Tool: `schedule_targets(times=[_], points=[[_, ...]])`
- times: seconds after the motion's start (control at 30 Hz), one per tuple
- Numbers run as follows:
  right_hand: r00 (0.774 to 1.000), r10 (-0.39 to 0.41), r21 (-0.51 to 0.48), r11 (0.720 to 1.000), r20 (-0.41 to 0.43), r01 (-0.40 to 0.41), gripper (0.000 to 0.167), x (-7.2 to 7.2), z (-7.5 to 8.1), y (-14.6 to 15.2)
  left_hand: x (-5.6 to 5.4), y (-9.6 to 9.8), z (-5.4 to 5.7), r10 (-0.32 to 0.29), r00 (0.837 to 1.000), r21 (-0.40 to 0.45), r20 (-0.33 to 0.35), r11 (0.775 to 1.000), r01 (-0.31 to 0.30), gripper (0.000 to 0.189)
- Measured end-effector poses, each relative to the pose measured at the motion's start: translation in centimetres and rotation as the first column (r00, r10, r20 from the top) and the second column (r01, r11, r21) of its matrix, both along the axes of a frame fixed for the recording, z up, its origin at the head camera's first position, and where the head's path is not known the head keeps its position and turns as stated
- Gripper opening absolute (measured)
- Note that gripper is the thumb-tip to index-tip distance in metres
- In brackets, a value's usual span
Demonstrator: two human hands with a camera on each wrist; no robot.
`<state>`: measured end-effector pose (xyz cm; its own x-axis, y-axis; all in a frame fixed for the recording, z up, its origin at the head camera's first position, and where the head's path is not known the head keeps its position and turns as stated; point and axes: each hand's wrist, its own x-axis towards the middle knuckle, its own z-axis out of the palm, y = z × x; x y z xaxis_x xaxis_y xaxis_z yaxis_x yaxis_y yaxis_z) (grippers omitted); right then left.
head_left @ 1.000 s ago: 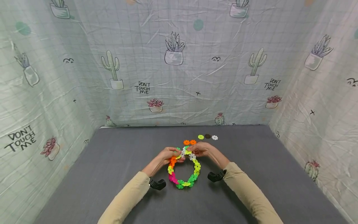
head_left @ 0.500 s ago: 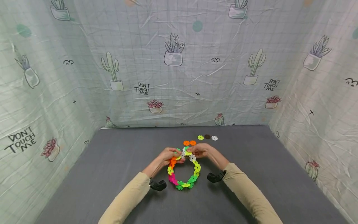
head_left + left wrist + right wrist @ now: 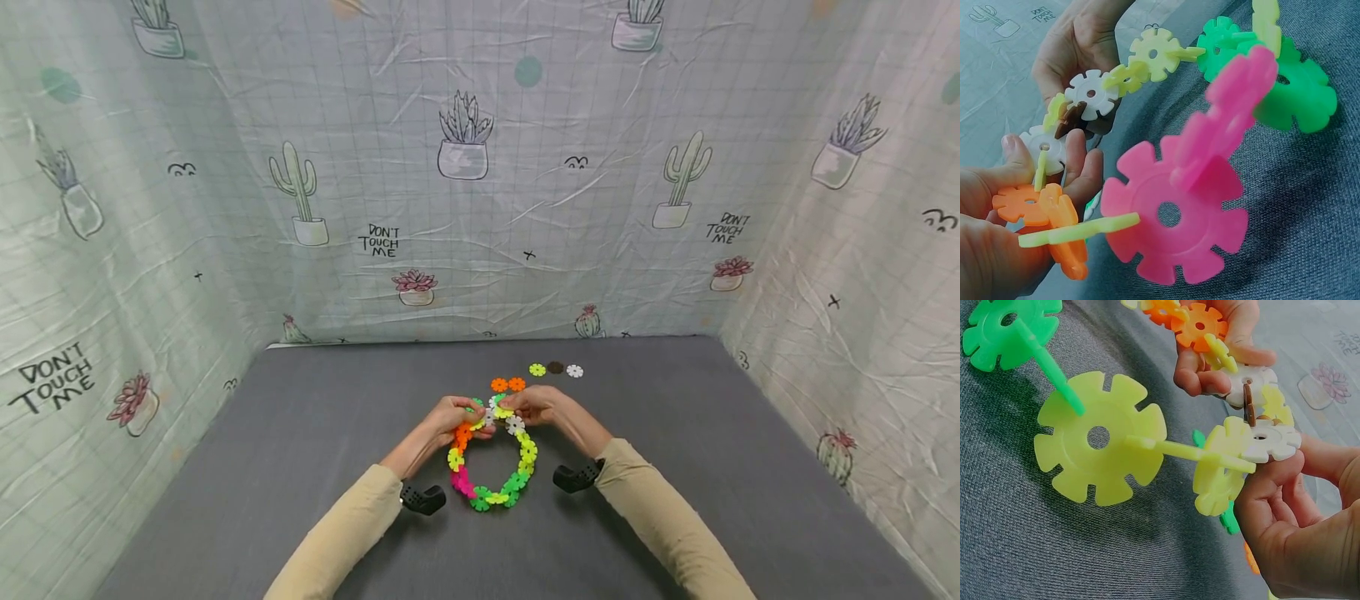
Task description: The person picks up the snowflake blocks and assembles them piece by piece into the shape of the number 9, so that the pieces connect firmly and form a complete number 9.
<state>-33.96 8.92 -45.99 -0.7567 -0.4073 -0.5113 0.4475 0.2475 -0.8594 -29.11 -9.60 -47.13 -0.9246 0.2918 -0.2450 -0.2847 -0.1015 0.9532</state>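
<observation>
A ring of interlocked notched plastic discs, in pink, green, yellow, white, orange and brown, hangs between the hands; its pink discs (image 3: 1169, 212) loom near the left wrist camera. My left hand (image 3: 452, 412) pinches a white notched disc (image 3: 1041, 147) between thumb and fingers, beside the orange discs (image 3: 1200, 326). Opposite it, my right hand (image 3: 546, 403) pinches another white notched disc (image 3: 1266, 442). A brown notched disc (image 3: 1071, 120) and a yellow notched disc (image 3: 1275, 403) sit between these two white ones. Whether every slot there is fully joined, I cannot tell.
Beyond the hands lie two loose orange discs (image 3: 507, 384), then a yellow disc (image 3: 537, 369), a brown disc (image 3: 555, 367) and a white disc (image 3: 574, 371). Green discs (image 3: 476, 403) lie partly hidden behind the fingers. A patterned curtain (image 3: 465, 217) encloses the grey tabletop (image 3: 337, 392).
Both hands keep the same grip at the ring's far side. The head view has shifted very slightly, and the ring shows almost no movement.
</observation>
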Motion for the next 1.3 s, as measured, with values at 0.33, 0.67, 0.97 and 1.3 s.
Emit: schedule_targets(times=[0.33, 0.67, 0.97, 1.3], points=[[0.996, 0.021, 0.022, 1.000, -0.081, -0.019, 0.020, -3.1, -4.5, 0.2, 0.2, 0.2, -0.2, 0.043, 0.999, -0.030, -0.030, 0.999, -0.044, 0.019], [0.993, -0.019, 0.038, 0.999, -0.120, 0.024, 0.023, 0.1, -0.7, -0.4, 0.0, -0.2, -0.4, 0.021, 1.000, -0.022, -0.021, 1.000, -0.022, 0.021], [0.976, 0.183, 0.040, 0.983, -0.122, -0.179, 0.028, -0.3, 0.4, 1.1, -0.4, 0.0, 0.4, -0.016, 1.000, -0.085, -0.001, 0.996, 0.016, 0.009], [0.972, 0.228, 0.071, 0.972, -0.051, -0.224, 0.019, -0.1, 1.5, 0.9, 0.0, 0.1, 0.5, 0.011, 1.000, -0.096, -0.008, 0.995, -0.012, 0.008]])
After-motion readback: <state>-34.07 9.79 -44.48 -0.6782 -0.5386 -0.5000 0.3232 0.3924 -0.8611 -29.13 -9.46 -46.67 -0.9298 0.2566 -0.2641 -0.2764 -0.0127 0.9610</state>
